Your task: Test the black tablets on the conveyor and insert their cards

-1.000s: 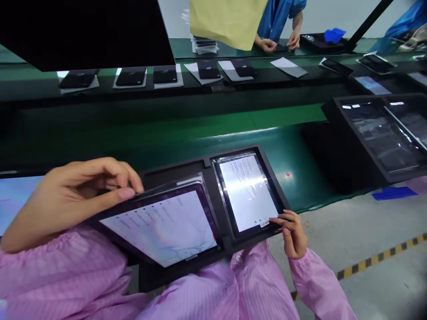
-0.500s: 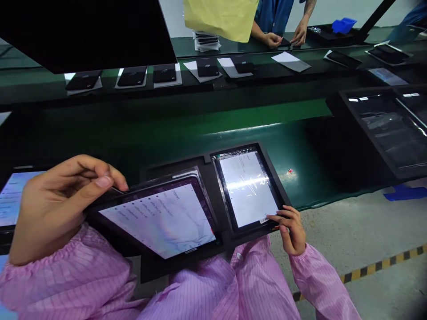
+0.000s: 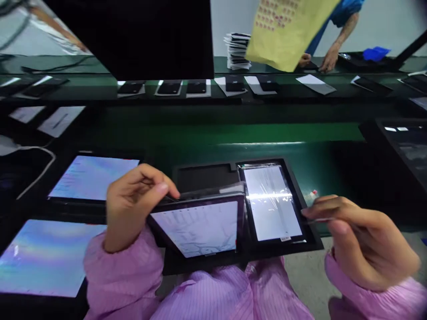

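My left hand (image 3: 138, 202) is closed at the upper left edge of a lit tablet (image 3: 200, 226), holding it tilted up above a black foam tray (image 3: 203, 177). Clear film shows along the tablet's top edge. A second lit tablet (image 3: 271, 204), under shiny clear film, lies in the tray's right compartment, with a small white label at its lower edge. My right hand (image 3: 362, 238) is just right of this tablet, thumb and fingers drawn together around something thin, blurred and too small to name.
Two more lit tablets (image 3: 93, 178) lie on the left. A dark monitor (image 3: 150, 35) and a yellow sheet (image 3: 287, 31) hang ahead. Behind, several dark devices on white papers line the bench, and a co-worker's hand (image 3: 330, 58) works there. Another black tray (image 3: 403, 151) stands right.
My right hand has left the label on the right tablet and moved out to the right, fingers now closed. The held tablet stands steeper. The view has turned left.
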Motion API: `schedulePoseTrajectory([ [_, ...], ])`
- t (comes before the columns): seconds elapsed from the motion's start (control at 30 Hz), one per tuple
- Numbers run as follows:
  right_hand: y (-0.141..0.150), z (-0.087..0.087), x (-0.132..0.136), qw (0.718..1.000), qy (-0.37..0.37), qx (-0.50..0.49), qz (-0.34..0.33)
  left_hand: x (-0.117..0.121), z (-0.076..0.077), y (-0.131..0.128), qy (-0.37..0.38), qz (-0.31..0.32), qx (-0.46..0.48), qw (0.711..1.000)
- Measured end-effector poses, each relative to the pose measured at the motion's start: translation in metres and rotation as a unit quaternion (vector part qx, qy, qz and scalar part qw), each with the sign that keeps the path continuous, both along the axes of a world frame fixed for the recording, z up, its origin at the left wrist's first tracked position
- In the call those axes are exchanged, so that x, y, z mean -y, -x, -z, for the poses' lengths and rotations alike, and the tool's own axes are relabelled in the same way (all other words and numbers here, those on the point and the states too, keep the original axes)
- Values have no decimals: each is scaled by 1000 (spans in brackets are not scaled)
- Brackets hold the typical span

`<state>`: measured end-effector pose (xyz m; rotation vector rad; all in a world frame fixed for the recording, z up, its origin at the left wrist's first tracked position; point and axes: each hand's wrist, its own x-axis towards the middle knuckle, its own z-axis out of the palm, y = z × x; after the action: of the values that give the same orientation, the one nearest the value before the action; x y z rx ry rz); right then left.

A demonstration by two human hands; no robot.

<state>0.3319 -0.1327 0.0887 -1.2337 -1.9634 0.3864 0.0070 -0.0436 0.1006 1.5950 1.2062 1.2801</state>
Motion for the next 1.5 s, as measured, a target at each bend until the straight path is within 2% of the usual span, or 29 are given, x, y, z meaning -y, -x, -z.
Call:
schedulePoseTrajectory([
  [0.07, 41, -37, -31, 995, -48, 22, -86, 5, 0, -1, -10, 4, 11, 1000],
  [0.13, 83, -56, -58, 981, -88, 71, -156, 8, 0, 2, -24, 24, 13, 999],
  [0.2, 116, -60, -79, 968, -107, 119, -191, 9, 1, 5, -52, 57, 10, 997],
  [0.3, 137, -54, -93, 959, -91, 152, -222, 10, 3, 9, -85, 89, 13, 992],
  [0.47, 138, -52, -94, 959, -65, 143, -235, 10, 2, 7, -78, 67, 32, 994],
  [0.7, 141, -53, -97, 954, -96, 167, -231, 8, 1, 7, -73, 82, 52, 993],
  [0.93, 143, -52, -97, 938, -59, 192, -284, 6, 4, 8, -81, 92, 62, 991],
  [1.2, 145, -51, -106, 920, 2, 169, -353, 2, 5, 7, -71, 83, 67, 992],
  [1.3, 149, -47, -110, 921, 18, 163, -354, 2, 11, 11, -21, 90, 120, 988],
  [1.4, 144, -50, -122, 939, 26, 150, -309, 2, 30, 14, 106, 92, 224, 964],
  [1.43, 136, -52, -129, 952, 21, 137, -273, 0, 39, 13, 152, 70, 250, 954],
  [1.5, 104, -56, -145, 984, 16, 100, -146, -12, 59, 10, 229, -29, 283, 931],
])
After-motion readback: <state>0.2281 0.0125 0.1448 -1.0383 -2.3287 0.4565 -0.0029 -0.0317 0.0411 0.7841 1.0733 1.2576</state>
